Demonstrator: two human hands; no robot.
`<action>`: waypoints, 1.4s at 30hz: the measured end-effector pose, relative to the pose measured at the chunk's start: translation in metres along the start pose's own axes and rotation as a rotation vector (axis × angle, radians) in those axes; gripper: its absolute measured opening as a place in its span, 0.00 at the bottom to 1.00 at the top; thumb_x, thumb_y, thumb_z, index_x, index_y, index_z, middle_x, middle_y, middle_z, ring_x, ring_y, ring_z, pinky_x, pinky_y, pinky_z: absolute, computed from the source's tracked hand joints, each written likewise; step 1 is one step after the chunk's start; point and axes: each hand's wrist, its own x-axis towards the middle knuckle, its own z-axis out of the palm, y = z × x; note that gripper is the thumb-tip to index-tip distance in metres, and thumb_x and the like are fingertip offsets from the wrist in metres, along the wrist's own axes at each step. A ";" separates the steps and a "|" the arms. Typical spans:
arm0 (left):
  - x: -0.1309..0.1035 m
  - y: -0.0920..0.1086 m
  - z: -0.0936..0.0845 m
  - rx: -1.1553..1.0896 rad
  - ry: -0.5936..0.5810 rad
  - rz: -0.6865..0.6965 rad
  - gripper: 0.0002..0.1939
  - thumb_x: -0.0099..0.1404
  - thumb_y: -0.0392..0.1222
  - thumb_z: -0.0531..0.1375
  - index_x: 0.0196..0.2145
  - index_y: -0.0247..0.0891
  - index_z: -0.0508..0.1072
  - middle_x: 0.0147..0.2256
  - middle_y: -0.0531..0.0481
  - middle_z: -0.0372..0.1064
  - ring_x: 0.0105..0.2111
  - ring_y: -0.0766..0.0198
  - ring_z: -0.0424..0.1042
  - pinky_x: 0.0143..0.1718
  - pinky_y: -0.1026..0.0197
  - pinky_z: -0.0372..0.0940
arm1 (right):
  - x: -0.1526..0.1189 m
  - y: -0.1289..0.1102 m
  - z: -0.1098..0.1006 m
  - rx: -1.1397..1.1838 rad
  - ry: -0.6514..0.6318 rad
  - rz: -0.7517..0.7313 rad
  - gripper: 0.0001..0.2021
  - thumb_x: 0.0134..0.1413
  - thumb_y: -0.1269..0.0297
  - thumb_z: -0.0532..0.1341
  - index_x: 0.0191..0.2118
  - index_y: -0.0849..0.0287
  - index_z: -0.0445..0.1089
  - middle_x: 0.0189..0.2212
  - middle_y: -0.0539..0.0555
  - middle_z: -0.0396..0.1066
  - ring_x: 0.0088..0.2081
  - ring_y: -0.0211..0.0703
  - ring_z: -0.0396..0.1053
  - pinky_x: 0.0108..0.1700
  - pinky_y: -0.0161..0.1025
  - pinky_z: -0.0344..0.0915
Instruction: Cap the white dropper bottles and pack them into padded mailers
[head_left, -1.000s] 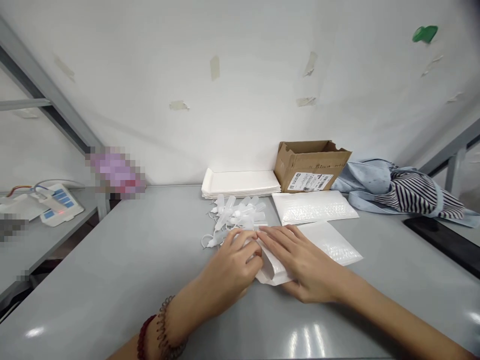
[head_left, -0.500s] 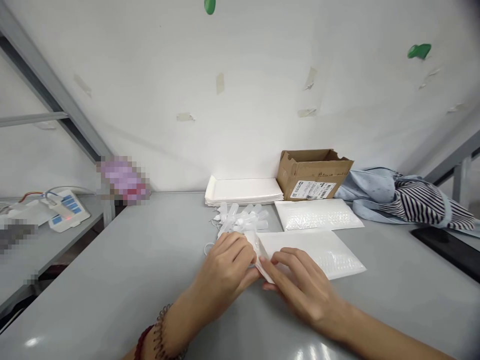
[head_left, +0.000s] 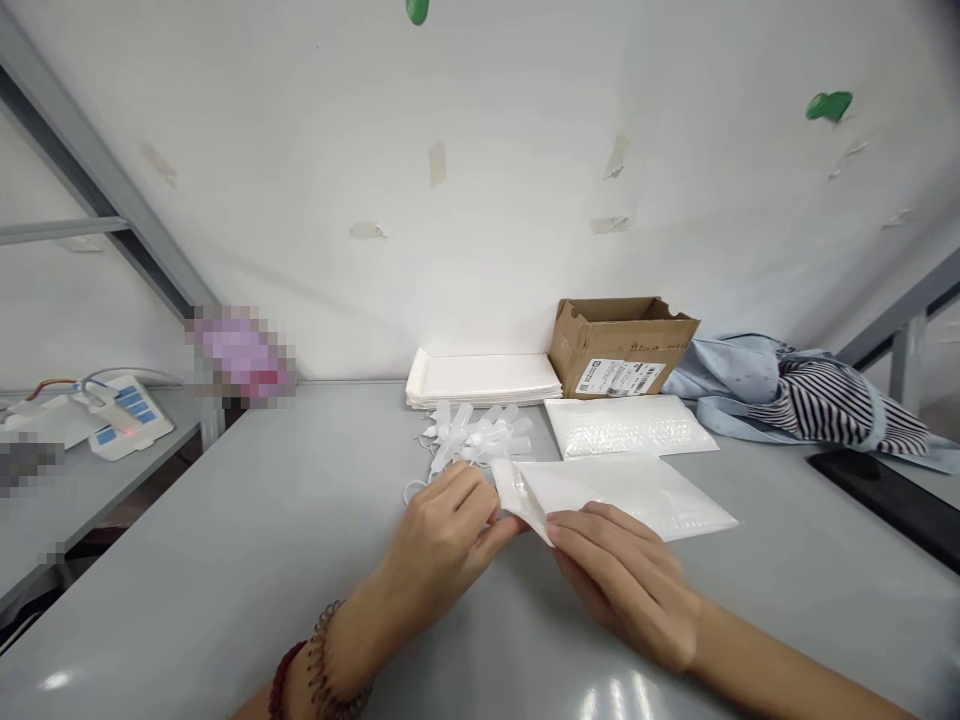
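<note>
A white bubble mailer (head_left: 637, 492) lies on the grey table in front of me, its left end folded up and gaping a little. My left hand (head_left: 442, 530) is closed at that left end, fingers curled and thumb along the near corner. My right hand (head_left: 626, 575) grips the mailer's near edge, fingers on top and the thumb hidden beneath. Just beyond my left hand lies a loose heap of small translucent plastic bottles (head_left: 480, 432) with thin rings or loops. Farther back rests a second bubble mailer (head_left: 630, 427).
A stack of white mailers (head_left: 484, 378) and an open cardboard box (head_left: 619, 350) stand against the wall. To the right are bundled blue and striped cloth (head_left: 817, 395) and a black flat object (head_left: 885, 505). A white device with blue keys (head_left: 135, 415) sits on the left-hand table.
My right hand has shifted slightly right along the mailer's near edge, its fingers drawn together. The mailer's near corner has lifted and its folded end looks more open.
</note>
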 end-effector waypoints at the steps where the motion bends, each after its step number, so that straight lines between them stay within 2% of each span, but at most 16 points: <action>1: 0.000 0.000 0.000 -0.018 -0.029 0.011 0.12 0.66 0.34 0.55 0.25 0.37 0.62 0.23 0.53 0.61 0.25 0.66 0.59 0.25 0.64 0.57 | 0.000 -0.001 0.001 0.006 0.009 0.012 0.18 0.53 0.81 0.57 0.51 0.68 0.64 0.31 0.60 0.74 0.34 0.45 0.73 0.32 0.41 0.71; 4: 0.000 0.003 0.001 -0.085 -0.129 0.034 0.04 0.67 0.33 0.53 0.34 0.36 0.67 0.31 0.49 0.68 0.32 0.64 0.67 0.32 0.62 0.65 | 0.002 -0.003 0.002 0.040 0.018 0.036 0.17 0.53 0.81 0.57 0.50 0.66 0.64 0.29 0.58 0.72 0.32 0.44 0.70 0.30 0.40 0.70; 6: -0.001 0.006 0.002 -0.114 -0.152 0.030 0.06 0.66 0.31 0.53 0.40 0.36 0.67 0.37 0.46 0.69 0.38 0.62 0.68 0.38 0.60 0.67 | 0.002 -0.004 0.002 0.050 0.017 0.044 0.17 0.53 0.81 0.56 0.50 0.65 0.64 0.30 0.57 0.70 0.32 0.43 0.69 0.30 0.40 0.70; 9: -0.003 0.010 0.007 -0.104 -0.121 0.041 0.09 0.65 0.31 0.54 0.43 0.35 0.66 0.41 0.43 0.67 0.43 0.60 0.67 0.43 0.58 0.68 | 0.004 -0.005 0.001 0.076 0.010 0.022 0.18 0.53 0.81 0.54 0.49 0.65 0.63 0.29 0.56 0.67 0.32 0.43 0.67 0.29 0.39 0.68; 13: -0.007 0.011 0.013 -0.048 -0.050 0.017 0.14 0.65 0.29 0.54 0.48 0.34 0.64 0.42 0.42 0.65 0.42 0.59 0.67 0.40 0.57 0.69 | 0.003 -0.008 -0.001 0.101 -0.043 0.036 0.15 0.54 0.83 0.51 0.46 0.64 0.63 0.28 0.55 0.63 0.30 0.41 0.65 0.25 0.36 0.64; 16: -0.009 0.007 0.015 -0.012 -0.127 0.023 0.17 0.63 0.24 0.51 0.46 0.38 0.67 0.45 0.42 0.63 0.46 0.58 0.64 0.41 0.56 0.68 | 0.003 -0.008 0.000 0.072 -0.099 0.038 0.15 0.55 0.83 0.50 0.45 0.62 0.63 0.29 0.54 0.63 0.31 0.39 0.64 0.26 0.34 0.64; 20: -0.011 0.004 0.016 0.025 -0.277 0.119 0.14 0.59 0.21 0.51 0.37 0.34 0.69 0.46 0.41 0.64 0.53 0.51 0.58 0.48 0.49 0.65 | 0.004 -0.001 0.001 -0.014 -0.056 0.006 0.12 0.54 0.81 0.53 0.42 0.63 0.63 0.25 0.52 0.64 0.27 0.39 0.63 0.27 0.35 0.62; 22: -0.012 0.004 0.015 0.041 -0.332 0.146 0.15 0.57 0.20 0.50 0.37 0.33 0.69 0.47 0.41 0.64 0.53 0.50 0.57 0.48 0.49 0.65 | 0.007 0.007 -0.001 -0.099 -0.173 0.082 0.07 0.57 0.78 0.53 0.36 0.62 0.64 0.22 0.51 0.64 0.24 0.38 0.62 0.26 0.36 0.59; 25: -0.013 0.005 0.016 0.094 -0.388 0.174 0.17 0.55 0.20 0.50 0.37 0.35 0.69 0.48 0.41 0.64 0.51 0.49 0.59 0.43 0.50 0.66 | 0.008 0.021 -0.004 -0.223 -0.478 0.213 0.12 0.61 0.72 0.49 0.27 0.59 0.61 0.19 0.50 0.64 0.19 0.37 0.58 0.23 0.37 0.50; 27: -0.013 0.005 0.017 0.132 -0.374 0.183 0.16 0.56 0.20 0.49 0.36 0.35 0.69 0.47 0.41 0.65 0.47 0.50 0.62 0.38 0.52 0.66 | 0.007 0.030 -0.003 -0.221 -0.597 0.239 0.12 0.61 0.71 0.50 0.26 0.59 0.61 0.18 0.49 0.63 0.16 0.36 0.57 0.22 0.37 0.45; 33: -0.015 0.006 0.023 0.131 -0.358 0.175 0.14 0.59 0.21 0.48 0.33 0.34 0.68 0.41 0.43 0.66 0.36 0.59 0.66 0.32 0.59 0.66 | -0.003 0.042 0.006 -0.137 -0.736 0.270 0.09 0.61 0.69 0.51 0.29 0.60 0.61 0.21 0.49 0.65 0.18 0.36 0.60 0.23 0.36 0.45; 38: -0.020 0.012 0.028 0.078 -0.376 0.141 0.13 0.65 0.24 0.45 0.37 0.34 0.66 0.44 0.41 0.65 0.35 0.63 0.69 0.31 0.63 0.68 | -0.003 0.045 0.006 -0.085 -0.812 0.305 0.06 0.60 0.70 0.54 0.31 0.61 0.64 0.24 0.50 0.69 0.22 0.36 0.64 0.24 0.35 0.45; 42: -0.020 0.017 0.030 0.005 -0.308 0.105 0.12 0.68 0.27 0.44 0.39 0.33 0.65 0.42 0.40 0.64 0.36 0.64 0.70 0.35 0.64 0.69 | -0.001 0.045 0.006 -0.067 -0.853 0.339 0.07 0.60 0.71 0.53 0.31 0.61 0.65 0.25 0.51 0.69 0.23 0.37 0.64 0.25 0.35 0.45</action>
